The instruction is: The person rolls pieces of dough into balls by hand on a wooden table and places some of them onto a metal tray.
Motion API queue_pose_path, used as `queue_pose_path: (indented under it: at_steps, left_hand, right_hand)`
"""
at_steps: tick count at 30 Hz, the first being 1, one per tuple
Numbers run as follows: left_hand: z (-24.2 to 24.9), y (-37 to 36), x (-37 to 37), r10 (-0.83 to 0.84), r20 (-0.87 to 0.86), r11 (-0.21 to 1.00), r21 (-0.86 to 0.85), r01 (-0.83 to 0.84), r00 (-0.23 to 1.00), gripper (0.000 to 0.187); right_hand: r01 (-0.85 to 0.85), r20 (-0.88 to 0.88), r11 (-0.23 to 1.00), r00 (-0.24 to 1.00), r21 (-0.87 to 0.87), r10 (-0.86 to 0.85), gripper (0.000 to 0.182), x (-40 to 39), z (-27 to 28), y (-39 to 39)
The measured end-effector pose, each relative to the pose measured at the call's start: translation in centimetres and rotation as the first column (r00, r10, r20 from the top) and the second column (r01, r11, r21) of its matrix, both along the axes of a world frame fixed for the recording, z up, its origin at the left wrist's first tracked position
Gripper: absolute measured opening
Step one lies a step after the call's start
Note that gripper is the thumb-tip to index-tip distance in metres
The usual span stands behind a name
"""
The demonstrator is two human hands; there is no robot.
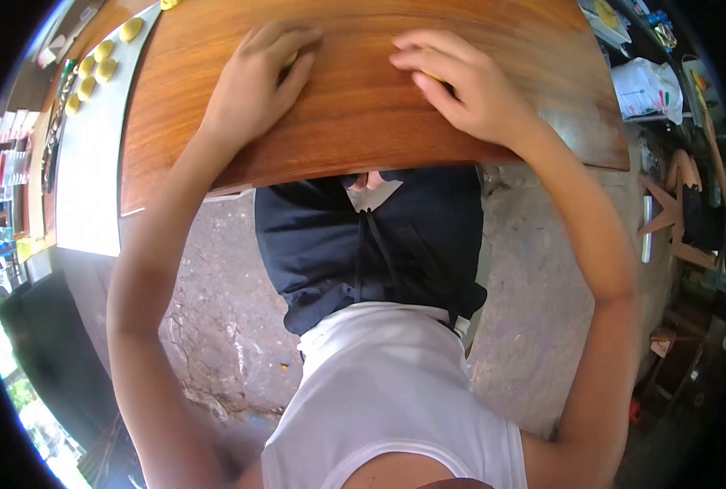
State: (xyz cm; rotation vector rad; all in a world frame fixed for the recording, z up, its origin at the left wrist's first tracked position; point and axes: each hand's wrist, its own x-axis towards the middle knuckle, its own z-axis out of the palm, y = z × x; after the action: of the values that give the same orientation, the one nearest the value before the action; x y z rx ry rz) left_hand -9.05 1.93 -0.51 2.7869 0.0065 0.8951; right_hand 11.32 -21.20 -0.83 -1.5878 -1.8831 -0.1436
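Note:
My left hand [263,81] rests cupped on the brown wooden table, its fingers curled round a small yellow lump [290,59] of what looks like dough. Opposite it on the same tabletop, my right hand [465,88] curves its fingers and thumb about another yellow lump [433,75]. Both lumps are mostly hidden under the fingers, and the hands are slightly blurred. To the left of my left hand, several yellow dough balls [103,71] sit on a white sheet [94,163].
The wooden table [355,106] ends just in front of my lap. At the right stand shelves with a white plastic bag [648,88] and a brown star-shaped piece [668,213] lower down. Concrete floor [216,301] lies below.

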Motion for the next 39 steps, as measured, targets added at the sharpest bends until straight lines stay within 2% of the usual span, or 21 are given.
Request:
queue_pose_path:
  at_steps: [1,3,4,6,8,10,12,13,15,18,20,23,25,28,29,31,32,34,35,37,39]
  left_hand:
    - [0.1,-0.1,-1.9,0.002,-0.006,1.0,0.0,-0.002,1.0,0.035]
    - [0.2,0.1,-4.7,0.167,0.018,0.979,-0.123,-0.164,0.986,0.023]
    - [0.4,0.9,-4.6,0.165,0.018,0.979,-0.124,-0.162,0.986,0.023]
    - [0.8,2.9,-3.4,0.293,-0.114,0.956,0.018,-0.293,0.949,0.029]
    - [-0.1,4.1,0.6,0.295,-0.087,0.955,0.005,-0.295,0.952,0.03]
    - [-0.9,4.6,4.2,0.215,-0.047,0.974,-0.057,-0.217,0.975,0.032]
    - [-0.4,2.8,4.2,0.141,-0.058,0.989,-0.023,-0.143,0.988,0.029]
    - [-0.2,2.1,3.7,0.076,-0.068,0.997,0.01,-0.075,0.995,0.025]
    - [0.2,0.3,-0.2,0.074,-0.059,0.997,0.015,-0.074,0.995,0.022]
    - [1.1,-0.6,-6.1,0.123,-0.077,0.992,-0.028,-0.125,0.989,0.015]
    - [1.1,0.4,-7.0,0.164,-0.122,0.981,-0.083,-0.174,0.979,0.012]
    - [0.1,3.3,-3.8,0.306,-0.115,0.944,-0.09,-0.317,0.945,0.02]
    - [-0.7,4.9,0.4,0.38,-0.113,0.921,-0.043,-0.387,0.918,0.022]
    - [1.8,1.8,4.0,0.312,-0.173,0.929,-0.147,-0.338,0.934,0.023]
    - [1.1,1.7,3.3,0.307,-0.184,0.93,-0.151,-0.335,0.934,0.023]
    - [-0.5,2.2,0.7,0.148,-0.088,0.987,0.076,-0.142,0.985,0.023]
    - [0.0,1.1,-1.7,0.136,-0.114,0.99,0.046,-0.131,0.984,0.023]
    - [1.1,-0.2,-6.6,0.132,-0.155,0.991,-0.002,-0.134,0.979,0.021]
    - [1.1,0.3,-8.2,0.144,-0.176,0.988,-0.021,-0.15,0.974,0.02]
    - [1.0,2.6,-9.2,0.202,-0.21,0.979,0.013,-0.204,0.957,0.019]
    - [1.0,4.0,-7.6,0.298,-0.203,0.955,0.054,-0.293,0.933,0.021]
  right_hand:
    - [-0.002,-0.006,1.0,1.0,0.0,0.002,0.031,0.6,0.3,-1.4]
    - [0.09,-0.004,0.995,0.996,-0.039,-0.09,0.024,1.8,1.0,-3.4]
    - [0.092,-0.004,0.995,0.996,-0.039,-0.092,0.024,2.5,1.2,-3.0]
    - [0.293,0.2,0.956,0.937,-0.005,-0.286,0.016,4.8,1.1,-1.1]
    - [0.375,0.14,0.927,0.918,-0.014,-0.37,0.018,5.3,1.0,3.4]
    - [0.38,-0.01,0.925,0.925,0.025,-0.38,0.021,3.4,0.9,7.3]
    - [0.246,0.048,0.962,0.966,0.115,-0.253,0.02,1.4,0.5,7.9]
    - [0.191,0.052,0.978,0.979,0.081,-0.196,0.021,0.6,0.7,6.8]
    - [0.107,0.059,0.993,0.993,-0.052,-0.104,0.014,-0.8,1.2,2.5]
    - [0.064,-0.027,0.997,0.998,0.048,-0.063,0.015,-0.1,0.9,-2.7]
    - [0.2,0.049,0.979,0.979,-0.031,-0.199,0.014,1.3,1.2,-4.6]
    - [0.268,0.165,0.96,0.953,-0.079,-0.253,0.013,4.7,1.2,-1.4]
    - [0.302,0.132,0.95,0.941,0.084,-0.311,0.022,4.9,1.1,3.7]
    - [0.373,0.014,0.927,0.928,-0.038,-0.373,0.021,2.9,1.2,7.9]
    - [0.265,0.027,0.964,0.964,0.029,-0.266,0.021,1.7,0.9,7.8]
    - [0.116,0.051,0.986,0.991,0.122,-0.122,0.021,-0.1,0.8,6.0]
    - [0.079,0.05,0.986,0.995,0.144,-0.087,0.02,-1.4,1.0,3.9]
    - [0.098,0.075,0.995,0.992,0.002,-0.097,0.012,-3.4,2.1,-0.9]
    - [0.09,0.072,0.996,0.993,-0.001,-0.09,0.012,-2.6,2.0,-2.1]
    - [0.204,0.111,0.977,0.974,-0.053,-0.198,0.011,-0.9,1.8,-4.1]
    - [0.242,0.215,0.97,0.949,-0.017,-0.233,0.009,3.3,1.2,-2.6]
